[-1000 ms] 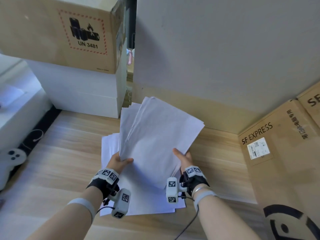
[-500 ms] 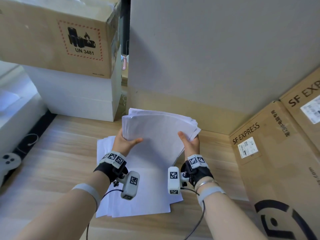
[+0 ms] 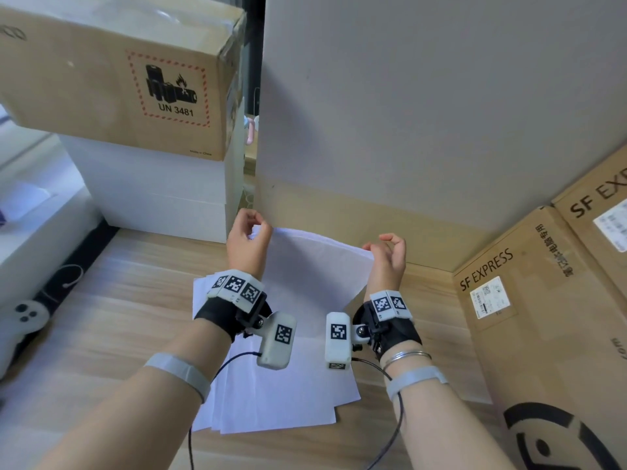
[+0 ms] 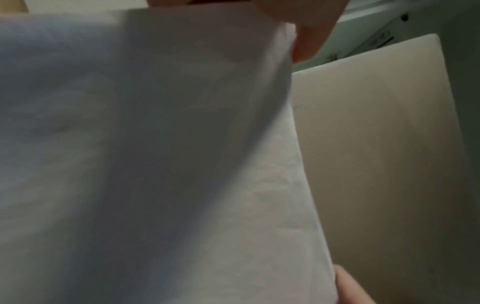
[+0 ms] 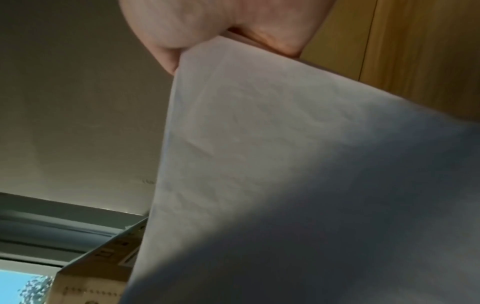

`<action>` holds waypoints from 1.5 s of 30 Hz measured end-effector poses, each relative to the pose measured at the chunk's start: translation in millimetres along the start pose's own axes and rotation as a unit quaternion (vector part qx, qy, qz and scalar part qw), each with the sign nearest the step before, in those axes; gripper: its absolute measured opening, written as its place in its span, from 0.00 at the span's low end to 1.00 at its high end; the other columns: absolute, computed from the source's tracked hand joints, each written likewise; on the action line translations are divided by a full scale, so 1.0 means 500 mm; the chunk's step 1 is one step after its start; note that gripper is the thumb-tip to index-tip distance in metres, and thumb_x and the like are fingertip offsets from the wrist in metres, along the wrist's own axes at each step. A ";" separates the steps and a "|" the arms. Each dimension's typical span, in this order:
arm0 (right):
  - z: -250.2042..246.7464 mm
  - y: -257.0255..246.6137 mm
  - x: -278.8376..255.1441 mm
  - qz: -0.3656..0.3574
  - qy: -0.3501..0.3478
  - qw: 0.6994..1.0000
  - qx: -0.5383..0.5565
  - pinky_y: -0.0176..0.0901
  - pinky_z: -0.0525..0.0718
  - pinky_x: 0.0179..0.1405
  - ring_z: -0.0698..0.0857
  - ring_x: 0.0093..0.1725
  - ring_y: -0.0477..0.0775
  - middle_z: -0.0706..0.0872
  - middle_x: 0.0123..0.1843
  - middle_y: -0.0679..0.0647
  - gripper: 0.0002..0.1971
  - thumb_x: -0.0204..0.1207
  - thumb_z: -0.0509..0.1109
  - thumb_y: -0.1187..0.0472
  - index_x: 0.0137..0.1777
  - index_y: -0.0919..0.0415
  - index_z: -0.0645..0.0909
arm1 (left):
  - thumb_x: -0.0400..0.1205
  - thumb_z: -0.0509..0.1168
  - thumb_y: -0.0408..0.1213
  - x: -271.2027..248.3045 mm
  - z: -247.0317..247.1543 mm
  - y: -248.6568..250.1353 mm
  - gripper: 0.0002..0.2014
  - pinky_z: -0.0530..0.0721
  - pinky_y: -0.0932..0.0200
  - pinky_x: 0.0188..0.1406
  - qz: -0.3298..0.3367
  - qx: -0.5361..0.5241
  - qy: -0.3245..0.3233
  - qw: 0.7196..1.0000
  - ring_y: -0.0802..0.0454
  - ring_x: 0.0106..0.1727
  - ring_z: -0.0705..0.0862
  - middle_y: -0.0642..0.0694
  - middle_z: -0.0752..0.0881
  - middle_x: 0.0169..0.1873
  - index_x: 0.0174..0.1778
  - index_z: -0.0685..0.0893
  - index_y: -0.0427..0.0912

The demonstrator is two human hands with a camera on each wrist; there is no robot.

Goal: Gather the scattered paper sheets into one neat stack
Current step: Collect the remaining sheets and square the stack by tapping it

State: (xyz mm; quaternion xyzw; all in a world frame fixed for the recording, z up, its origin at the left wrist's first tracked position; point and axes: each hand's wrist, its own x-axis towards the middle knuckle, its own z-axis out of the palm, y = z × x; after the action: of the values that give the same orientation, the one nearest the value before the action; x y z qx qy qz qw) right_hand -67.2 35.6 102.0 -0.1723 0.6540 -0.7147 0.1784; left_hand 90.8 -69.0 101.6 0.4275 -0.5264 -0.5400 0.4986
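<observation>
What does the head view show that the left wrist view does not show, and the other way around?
Only the head view shows both hands together: the left hand and the right hand each pinch a top corner of the held sheets, above more sheets lying on the wooden table. It also shows the UN 3481 box and the SF EXPRESS box. Only the left wrist view shows the fine wrinkles of the paper from close up. Both show the held sheets and the left hand's fingers on them.
</observation>
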 end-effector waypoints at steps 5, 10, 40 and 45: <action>-0.005 0.009 -0.008 0.013 -0.085 0.996 0.012 0.35 0.77 0.41 0.82 0.32 0.35 0.82 0.36 0.48 0.07 0.75 0.67 0.55 0.51 0.47 0.74 | 0.73 0.54 0.31 0.005 0.000 -0.019 0.13 0.70 0.62 0.33 -0.026 0.000 0.041 0.999 0.59 0.29 0.75 0.50 0.77 0.26 0.28 0.72 0.53; -0.009 0.036 -0.022 0.025 -0.142 0.988 -0.047 0.34 0.81 0.50 0.82 0.44 0.38 0.81 0.43 0.48 0.27 0.65 0.79 0.67 0.57 0.43 0.73 | 0.82 0.54 0.30 0.008 0.012 -0.040 0.21 0.60 0.67 0.23 0.005 0.027 0.077 0.997 0.63 0.19 0.65 0.48 0.63 0.22 0.22 0.63 0.48; -0.049 0.121 0.004 0.198 -0.058 0.967 -0.151 0.42 0.76 0.46 0.80 0.46 0.53 0.83 0.45 0.59 0.05 0.73 0.73 0.65 0.44 0.64 0.80 | 0.75 0.64 0.48 -0.020 -0.010 -0.115 0.10 0.73 0.74 0.35 -0.092 0.010 -0.145 0.985 0.65 0.34 0.74 0.50 0.76 0.34 0.42 0.79 0.45; -0.051 0.120 0.030 0.205 -0.096 0.954 -0.196 0.49 0.81 0.55 0.85 0.50 0.57 0.86 0.51 0.62 0.12 0.72 0.75 0.63 0.53 0.68 0.83 | 0.67 0.78 0.35 -0.032 -0.062 -0.182 0.18 0.84 0.63 0.41 -0.245 0.085 -0.184 0.948 0.53 0.40 0.84 0.48 0.86 0.41 0.50 0.82 0.43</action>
State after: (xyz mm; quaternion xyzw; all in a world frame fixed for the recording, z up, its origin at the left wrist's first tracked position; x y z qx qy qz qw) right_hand -90.6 45.6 40.4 -0.1340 0.7820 -0.5007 0.3462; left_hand 115.6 -62.5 7.8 0.4771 -0.5321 -0.6679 0.2077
